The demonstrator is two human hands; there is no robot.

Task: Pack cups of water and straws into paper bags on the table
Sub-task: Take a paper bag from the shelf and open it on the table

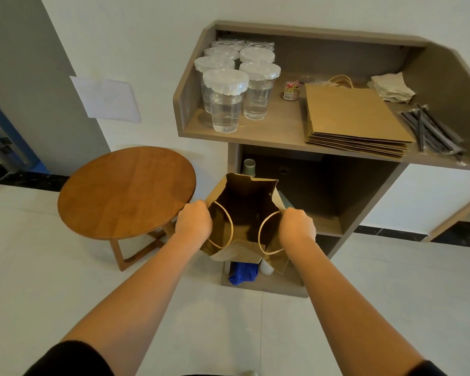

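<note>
I grip one open brown paper bag (244, 213) by its rim with my left hand (193, 221) and right hand (297, 226), below the shelf (277, 137) with eight clear film-covered cups (235, 80), flat bags (356, 120) and dark straws (432, 128).

White walls (147, 36), grey panel (17, 63) at left, pale tiled floor (38, 280) with black skirting (30, 180). Round wooden stool (125, 191) beside grey-brown counter (269, 131). Paper sheet (106, 99) on wall.
</note>
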